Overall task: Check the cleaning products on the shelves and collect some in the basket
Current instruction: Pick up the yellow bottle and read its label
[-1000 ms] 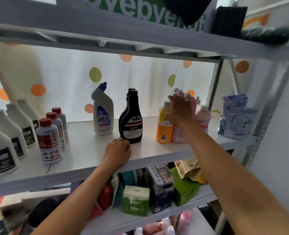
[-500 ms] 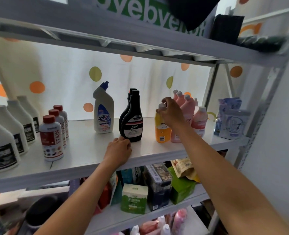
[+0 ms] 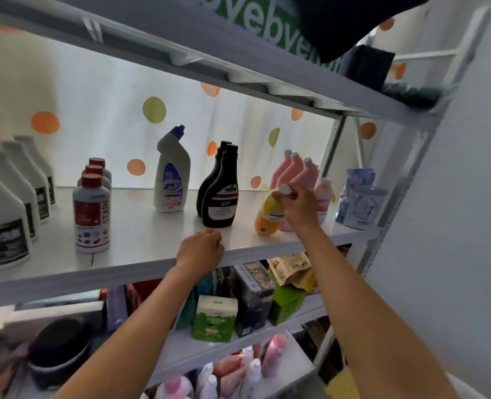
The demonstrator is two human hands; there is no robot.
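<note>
Right of centre, the right hand (image 3: 297,207) pinches the tilted yellow-orange plastic bottle (image 3: 268,216) by its cap; the left hand (image 3: 200,250) rests loosely curled on the white shelf (image 3: 140,240). No basket visible, so collecting has probably barely begun.

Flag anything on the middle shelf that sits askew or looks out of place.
One thing: the orange bottle leans left, off upright, while the right hand grips its white cap. The black bottles and pink bottles beside it stand straight. No spill shows on the shelf.

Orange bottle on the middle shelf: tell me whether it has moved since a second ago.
Yes. The orange bottle now tilts left, toward the black bottle, its cap pinched by the right hand; earlier it stood upright.
</note>
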